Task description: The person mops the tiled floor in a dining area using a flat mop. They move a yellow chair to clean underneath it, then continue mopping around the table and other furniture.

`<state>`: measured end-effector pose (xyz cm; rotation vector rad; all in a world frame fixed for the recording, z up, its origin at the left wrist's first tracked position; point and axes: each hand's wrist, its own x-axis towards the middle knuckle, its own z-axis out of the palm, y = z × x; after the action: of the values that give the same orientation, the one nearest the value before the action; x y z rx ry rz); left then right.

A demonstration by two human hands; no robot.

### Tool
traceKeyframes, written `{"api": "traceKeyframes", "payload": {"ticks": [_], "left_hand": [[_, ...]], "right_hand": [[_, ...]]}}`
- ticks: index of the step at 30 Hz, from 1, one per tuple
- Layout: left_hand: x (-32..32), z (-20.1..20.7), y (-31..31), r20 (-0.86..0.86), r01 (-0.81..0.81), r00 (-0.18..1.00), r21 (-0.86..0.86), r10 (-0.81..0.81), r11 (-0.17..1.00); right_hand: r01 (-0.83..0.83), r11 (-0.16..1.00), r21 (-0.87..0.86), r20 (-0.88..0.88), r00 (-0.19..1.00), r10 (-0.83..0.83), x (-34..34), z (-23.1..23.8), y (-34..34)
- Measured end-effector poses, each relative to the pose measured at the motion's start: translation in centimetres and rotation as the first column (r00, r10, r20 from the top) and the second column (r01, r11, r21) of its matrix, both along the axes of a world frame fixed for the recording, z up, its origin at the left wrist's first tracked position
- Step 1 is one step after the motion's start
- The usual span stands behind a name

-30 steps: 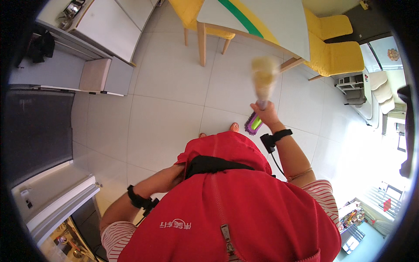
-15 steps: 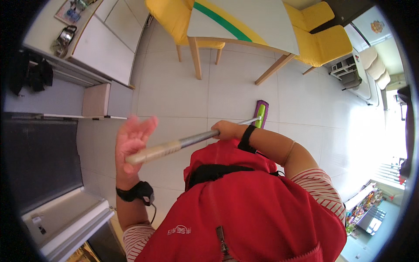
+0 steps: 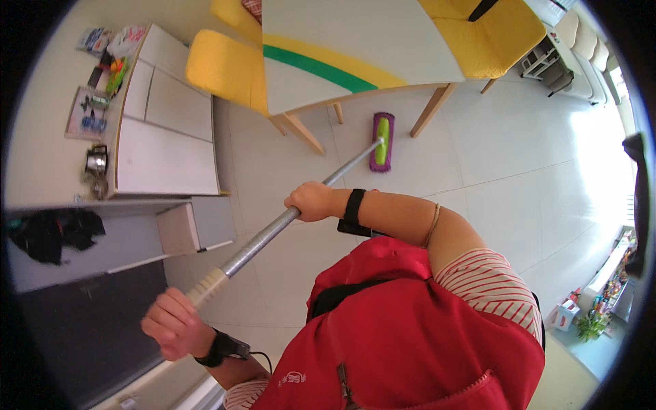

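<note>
A flat mop (image 3: 265, 236) with a silver pole slants from lower left to upper right in front of me. Its mop head (image 3: 382, 142), green on top with a purple fringed pad, lies flat on the tiles near the table legs. My left hand (image 3: 172, 320) is wrapped round the pale grip at the pole's upper end. Partway down the pole, my right hand (image 3: 313, 201) is closed round the metal. Both wrists carry black straps.
A white table (image 3: 355, 34) with green and yellow stripes stands ahead, flanked by yellow chairs (image 3: 229, 68). White cabinets (image 3: 164, 154) line the left, holding a metal kettle (image 3: 97, 158). A dark mat (image 3: 89, 328) lies lower left. Potted greenery (image 3: 592, 326) is at the right.
My left hand, fingers spread by the grip before, has closed on it. The mop head has moved forward and left toward the table, and my right hand has shifted left.
</note>
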<state>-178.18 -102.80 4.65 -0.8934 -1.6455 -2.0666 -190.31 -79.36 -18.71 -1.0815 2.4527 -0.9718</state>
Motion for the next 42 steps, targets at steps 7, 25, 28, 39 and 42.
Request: {"api": "traceKeyframes", "payload": {"ticks": [7,25,28,39,42], "left_hand": [[-11.8,-3.8,11.5,0.117,0.045,0.993,-0.382,0.0,0.923],[-17.4,-0.3,12.1,0.038,0.547,0.75,-0.599,-0.661,0.586],[-15.9,2.1,8.2,-0.014,0.631,0.651,-0.545,-0.759,0.552],[-13.8,0.5,3.0,0.091,0.893,0.45,-0.035,-0.888,0.449],[-12.6,-4.4,4.0,0.203,0.921,0.36,0.078,-0.91,0.382]], "right_hand": [[0.243,0.966,-0.092,-0.205,0.944,-0.257,-16.2,-6.2,8.0],[0.67,0.603,-0.433,-0.014,0.664,-0.748,-9.6,-8.5,5.4],[0.696,0.559,-0.452,-0.003,0.625,-0.781,-5.1,-6.1,1.8],[0.883,0.408,-0.232,0.219,0.456,-0.863,14.5,-3.7,-3.2],[0.937,0.34,-0.084,0.264,0.35,-0.899,19.3,-6.1,-1.8]]}}
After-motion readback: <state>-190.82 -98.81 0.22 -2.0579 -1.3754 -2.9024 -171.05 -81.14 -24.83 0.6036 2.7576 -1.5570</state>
